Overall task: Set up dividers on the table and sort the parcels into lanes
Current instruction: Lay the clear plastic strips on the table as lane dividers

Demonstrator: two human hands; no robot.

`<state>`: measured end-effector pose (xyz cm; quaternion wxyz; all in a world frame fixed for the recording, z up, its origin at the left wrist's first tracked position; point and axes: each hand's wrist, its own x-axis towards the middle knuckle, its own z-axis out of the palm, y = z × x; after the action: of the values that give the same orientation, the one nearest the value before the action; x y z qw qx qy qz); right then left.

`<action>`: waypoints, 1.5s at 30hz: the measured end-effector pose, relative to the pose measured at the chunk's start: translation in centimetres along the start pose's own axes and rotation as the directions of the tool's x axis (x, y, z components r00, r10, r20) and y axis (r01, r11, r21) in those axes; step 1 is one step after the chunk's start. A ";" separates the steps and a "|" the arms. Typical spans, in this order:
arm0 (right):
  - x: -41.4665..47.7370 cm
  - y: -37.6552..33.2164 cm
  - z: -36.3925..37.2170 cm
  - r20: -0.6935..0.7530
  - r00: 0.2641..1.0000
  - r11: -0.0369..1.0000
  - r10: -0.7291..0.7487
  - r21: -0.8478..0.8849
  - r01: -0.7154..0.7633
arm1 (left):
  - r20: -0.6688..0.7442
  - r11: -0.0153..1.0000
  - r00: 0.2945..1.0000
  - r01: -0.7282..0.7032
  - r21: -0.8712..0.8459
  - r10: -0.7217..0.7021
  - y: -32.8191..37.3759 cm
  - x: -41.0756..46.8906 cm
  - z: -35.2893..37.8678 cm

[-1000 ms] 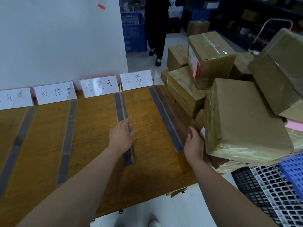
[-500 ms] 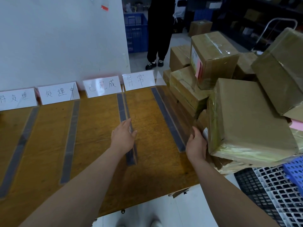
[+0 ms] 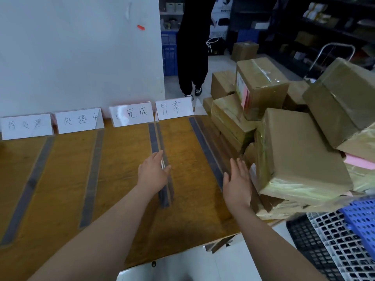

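Note:
Several clear dividers with dark base strips run front to back on the wooden table (image 3: 125,179), marking lanes. My left hand (image 3: 153,172) rests with straight fingers on the top edge of the third divider (image 3: 160,151). My right hand (image 3: 237,180) is open beside the rightmost divider (image 3: 205,147), fingers straight, close to a large brown parcel (image 3: 300,157) in the pile at the table's right end. Several white label cards (image 3: 130,116) with handwriting stand along the table's back edge.
More taped brown parcels (image 3: 259,86) are stacked high to the right. A blue crate (image 3: 363,222) and black and white grids (image 3: 328,242) lie at lower right. A person in black (image 3: 192,57) stands behind the table. A white wall (image 3: 71,47) backs the left side.
My right hand has lifted off the parcel's corner and opened, moving slightly up and left. My left hand stays on the third divider. The person behind has stepped closer.

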<state>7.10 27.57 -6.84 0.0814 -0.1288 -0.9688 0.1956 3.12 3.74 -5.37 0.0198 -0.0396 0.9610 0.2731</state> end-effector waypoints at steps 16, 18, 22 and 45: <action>-0.8 -10.4 -1.7 -0.050 0.993 0.992 -0.111 0.060 0.114 | -0.041 0.997 0.997 -0.071 0.028 0.072 -4.0 -0.6 -8.1; -1.1 -12.9 -1.4 -0.058 0.985 0.982 -0.163 0.082 0.167 | -0.067 0.998 0.996 -0.057 0.009 0.058 -5.4 -1.2 -9.7; -2.1 -17.9 -0.6 -0.025 0.969 0.958 -0.246 0.148 0.247 | -0.119 1.000 0.993 0.013 -0.011 -0.014 -8.9 -2.7 -12.7; -17.0 -49.9 10.4 0.213 0.752 0.743 -0.624 0.459 0.487 | -0.303 0.841 0.785 0.515 -0.166 -0.540 -42.2 -14.0 -30.4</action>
<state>10.25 -25.36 1.86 -0.0155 0.2263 -0.9038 0.3630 20.26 -47.14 -0.84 -0.0711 -0.3534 0.8893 0.2815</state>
